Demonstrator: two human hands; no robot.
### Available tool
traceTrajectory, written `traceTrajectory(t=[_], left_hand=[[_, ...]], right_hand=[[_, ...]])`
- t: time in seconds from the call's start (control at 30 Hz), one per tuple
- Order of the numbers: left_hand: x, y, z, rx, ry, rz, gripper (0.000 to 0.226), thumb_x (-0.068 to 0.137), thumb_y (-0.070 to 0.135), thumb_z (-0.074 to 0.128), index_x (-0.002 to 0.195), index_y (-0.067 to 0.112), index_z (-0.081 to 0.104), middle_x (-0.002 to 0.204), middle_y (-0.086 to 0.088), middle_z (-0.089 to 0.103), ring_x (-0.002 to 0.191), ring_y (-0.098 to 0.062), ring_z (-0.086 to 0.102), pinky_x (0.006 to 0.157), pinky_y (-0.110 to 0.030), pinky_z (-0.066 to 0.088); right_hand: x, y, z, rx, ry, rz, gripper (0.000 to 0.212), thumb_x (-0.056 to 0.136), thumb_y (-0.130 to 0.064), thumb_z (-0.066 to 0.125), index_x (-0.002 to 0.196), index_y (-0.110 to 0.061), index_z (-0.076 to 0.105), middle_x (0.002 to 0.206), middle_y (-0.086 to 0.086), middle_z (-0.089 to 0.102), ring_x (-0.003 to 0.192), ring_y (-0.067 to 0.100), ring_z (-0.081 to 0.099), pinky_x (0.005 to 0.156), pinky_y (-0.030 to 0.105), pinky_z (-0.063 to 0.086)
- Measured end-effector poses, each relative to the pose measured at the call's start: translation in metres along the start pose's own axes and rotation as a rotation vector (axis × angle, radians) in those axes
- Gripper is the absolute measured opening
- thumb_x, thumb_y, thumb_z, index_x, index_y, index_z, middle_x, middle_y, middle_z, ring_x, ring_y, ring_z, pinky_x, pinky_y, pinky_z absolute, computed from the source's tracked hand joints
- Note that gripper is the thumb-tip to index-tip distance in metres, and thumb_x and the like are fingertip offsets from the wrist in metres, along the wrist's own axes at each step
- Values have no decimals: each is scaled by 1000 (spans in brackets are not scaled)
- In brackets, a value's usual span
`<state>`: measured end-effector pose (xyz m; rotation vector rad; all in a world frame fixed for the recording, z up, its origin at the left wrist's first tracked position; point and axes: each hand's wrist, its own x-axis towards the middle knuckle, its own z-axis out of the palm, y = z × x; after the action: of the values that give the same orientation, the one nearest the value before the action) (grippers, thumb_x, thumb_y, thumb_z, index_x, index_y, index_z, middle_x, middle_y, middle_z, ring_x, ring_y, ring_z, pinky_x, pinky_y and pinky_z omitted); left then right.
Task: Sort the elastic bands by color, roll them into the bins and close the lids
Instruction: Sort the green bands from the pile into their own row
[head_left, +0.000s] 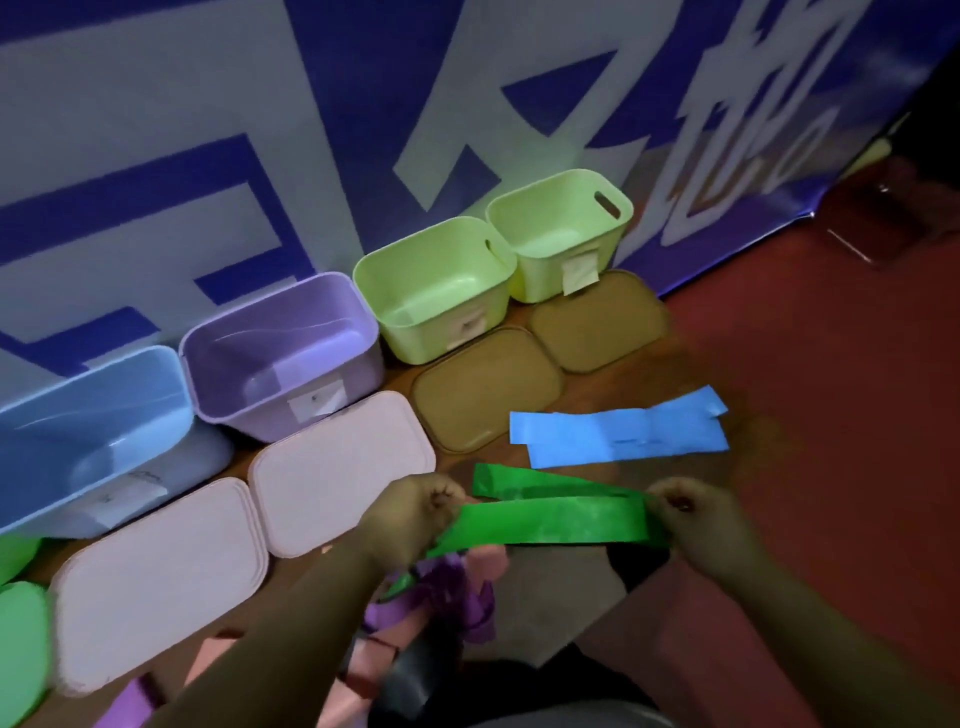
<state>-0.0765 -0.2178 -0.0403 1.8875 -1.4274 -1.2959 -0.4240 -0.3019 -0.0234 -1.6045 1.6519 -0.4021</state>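
Against the wall, a blue bin (78, 400), a purple bin (244, 410) and two green bins (447, 338) stand open, lids (337, 467) in front; left hand (421, 512) and right hand (696, 514) pinch a green band (550, 519).

The one camera rides on the person's head, looking forward and down. It sits near the red-brown floor (779, 415), facing a blue-and-white printed banner (208, 156).

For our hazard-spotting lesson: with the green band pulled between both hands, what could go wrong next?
1. The green band, stretched between the left hand and right hand, might slip from either grip and snap back.
2. The near green bin and far green bin look alike, labels unreadable: it may land in the wrong one.
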Motion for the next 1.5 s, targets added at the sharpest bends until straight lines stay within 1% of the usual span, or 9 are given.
traceTrajectory(t=[0.2, 0.33, 0.53, 0.73, 0.83, 0.93, 1.07, 1.27, 1.5], left_hand=[[60, 27, 18, 241, 30, 25, 20, 88, 16, 60, 80, 33, 64, 82, 8, 70, 76, -9, 63, 71, -23, 49], [87, 34, 34, 219, 42, 24, 19, 85, 15, 66, 91, 33, 68, 94, 13, 70, 87, -9, 64, 80, -23, 49], [78, 22, 34, 228, 105, 38, 54, 75, 25, 77, 126, 14, 62, 129, 8, 58, 119, -10, 53, 105, -23, 38], [3, 2, 19, 22, 188, -16, 35, 75, 26, 68, 97, 53, 66, 92, 19, 73, 87, -4, 69, 85, -34, 57], [-28, -16, 12, -11, 192, -56, 44, 76, 11, 68, 109, 41, 67, 107, 11, 74, 102, -7, 69, 92, -35, 55], [-58, -34, 6, 135, 229, -79, 41, 82, 10, 72, 105, 43, 64, 104, 32, 63, 95, 12, 61, 85, -8, 43], [-89, -58, 1, 150, 263, -203, 27, 84, 29, 74, 109, 34, 64, 99, 17, 68, 91, -7, 65, 79, -24, 49], [-116, -87, -3, 204, 236, -210, 13, 86, 42, 59, 98, 37, 59, 86, 22, 60, 83, -1, 61, 73, -23, 45], [-130, -109, -1, 39, 270, -227, 31, 83, 45, 59, 110, 31, 63, 102, 16, 71, 95, -6, 68, 86, -36, 55]], right_hand=[[5, 41, -9, -80, 65, 77, 18, 84, -10, 71, 73, -23, 67, 67, -10, 66, 65, 6, 62, 55, 10, 39], [15, 51, -9, -93, 55, 142, 11, 84, -11, 71, 76, -18, 68, 72, -4, 67, 75, 24, 66, 55, 22, 39], [18, 47, 8, -260, 59, 80, 29, 76, -17, 73, 105, -15, 69, 101, 13, 67, 95, 32, 63, 76, 30, 42], [15, 0, 33, -323, 25, -122, 33, 70, -30, 70, 102, -24, 68, 113, 4, 65, 105, 30, 60, 89, 38, 49], [12, -17, 56, -360, -44, -175, 34, 68, -36, 65, 99, -23, 70, 111, 4, 63, 101, 30, 60, 87, 35, 47], [5, -37, 78, -342, -155, -269, 23, 72, -27, 71, 94, -20, 71, 100, 1, 63, 93, 26, 61, 83, 31, 47], [-11, -62, 108, -311, -298, -364, 20, 76, -26, 68, 95, -23, 69, 98, -2, 63, 95, 21, 59, 84, 32, 48], [-37, -94, 141, -317, -364, -471, 21, 78, -25, 67, 99, -25, 69, 102, -6, 64, 94, 15, 59, 74, 21, 38], [-47, -126, 169, -377, -450, -592, 24, 87, -20, 64, 110, -23, 67, 108, -8, 66, 101, 13, 58, 76, 13, 29]])
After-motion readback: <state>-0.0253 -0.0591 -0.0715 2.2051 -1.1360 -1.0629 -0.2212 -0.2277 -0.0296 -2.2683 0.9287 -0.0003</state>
